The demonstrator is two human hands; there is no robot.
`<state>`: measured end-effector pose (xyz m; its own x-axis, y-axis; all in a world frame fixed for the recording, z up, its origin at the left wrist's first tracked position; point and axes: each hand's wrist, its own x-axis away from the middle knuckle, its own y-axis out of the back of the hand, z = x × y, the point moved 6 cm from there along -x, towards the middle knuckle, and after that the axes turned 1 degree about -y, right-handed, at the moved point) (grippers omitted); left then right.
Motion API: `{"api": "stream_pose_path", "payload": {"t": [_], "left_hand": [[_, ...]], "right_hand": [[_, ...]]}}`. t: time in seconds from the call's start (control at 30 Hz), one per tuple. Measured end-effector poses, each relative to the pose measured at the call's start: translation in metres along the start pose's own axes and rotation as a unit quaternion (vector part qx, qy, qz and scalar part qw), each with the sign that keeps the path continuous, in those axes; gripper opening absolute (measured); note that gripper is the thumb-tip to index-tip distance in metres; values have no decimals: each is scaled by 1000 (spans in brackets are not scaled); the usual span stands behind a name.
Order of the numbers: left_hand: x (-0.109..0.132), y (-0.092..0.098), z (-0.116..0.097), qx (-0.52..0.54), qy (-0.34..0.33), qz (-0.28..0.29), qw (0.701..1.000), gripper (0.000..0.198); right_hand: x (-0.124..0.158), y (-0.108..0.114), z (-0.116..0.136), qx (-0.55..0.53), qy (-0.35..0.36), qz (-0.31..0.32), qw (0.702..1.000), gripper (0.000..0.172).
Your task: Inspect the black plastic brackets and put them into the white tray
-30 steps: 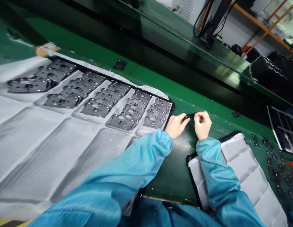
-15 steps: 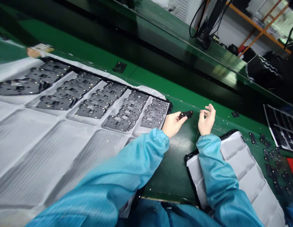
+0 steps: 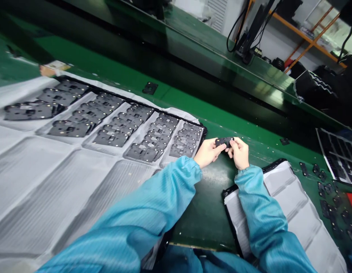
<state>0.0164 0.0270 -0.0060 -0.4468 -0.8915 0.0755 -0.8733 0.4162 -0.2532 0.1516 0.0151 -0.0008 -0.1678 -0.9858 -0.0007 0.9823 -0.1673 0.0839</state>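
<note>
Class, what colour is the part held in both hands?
The held part is mostly black; see head view.

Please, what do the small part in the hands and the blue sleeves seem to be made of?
Small part: perhaps plastic, matte black, showing little shine; metal is possible. Blue sleeves: probably thin cloth, slightly glossy, with soft creases.

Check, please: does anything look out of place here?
A dark plate lies alone on the bench beyond the large tray, unlike the overlapping plates inside it. Loose parts also lie scattered beside the smaller tray.
</note>
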Motion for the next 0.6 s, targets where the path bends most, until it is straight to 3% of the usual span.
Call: {"api": "stream_pose_path", "payload": {"t": [0.17, 0.6], "left_hand": [[1, -3, -3, 15, -7, 14, 1000, 26], [1, -4, -1, 23, -5, 21, 1000, 26]], "right_hand": [[1, 1, 5, -2, 14, -23, 1000, 28], [-1, 0, -2, -76, -5, -2, 997, 26]]}}
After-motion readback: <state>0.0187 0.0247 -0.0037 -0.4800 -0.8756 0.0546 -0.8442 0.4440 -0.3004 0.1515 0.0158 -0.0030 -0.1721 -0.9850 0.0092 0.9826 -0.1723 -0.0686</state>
